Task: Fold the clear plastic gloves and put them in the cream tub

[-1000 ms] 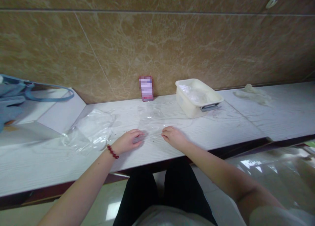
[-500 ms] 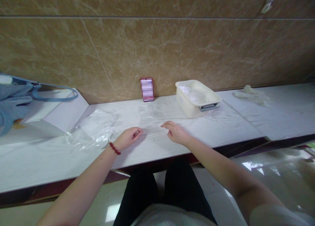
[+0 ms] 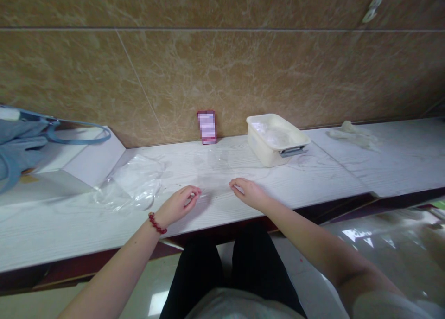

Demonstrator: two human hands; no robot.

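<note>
A thin clear plastic sheet or bag (image 3: 213,163) lies on the white wood-grain counter (image 3: 285,194), its outline faint. At its near left corner my left hand (image 3: 179,203), with a red bead bracelet (image 3: 157,223) on the wrist, pinches thumb and fingertips together on the clear plastic. My right hand (image 3: 246,192) is closed in a pinch at the near right corner of the same plastic. Beyond the sheet a phone (image 3: 207,127), its screen blurred, leans upright against the wall.
Crumpled clear plastic bags (image 3: 134,182) lie to the left, beside a white box (image 3: 83,159) with a blue bag (image 3: 21,140) on it. A cream bin (image 3: 266,147) holding clear plastic stands right of the phone. Pale crumpled material (image 3: 352,134) lies farther right.
Both hands have moved slightly nearer to my body. My right fingers, spread before, have closed into a pinch. The clear plastic now lies flatter.
</note>
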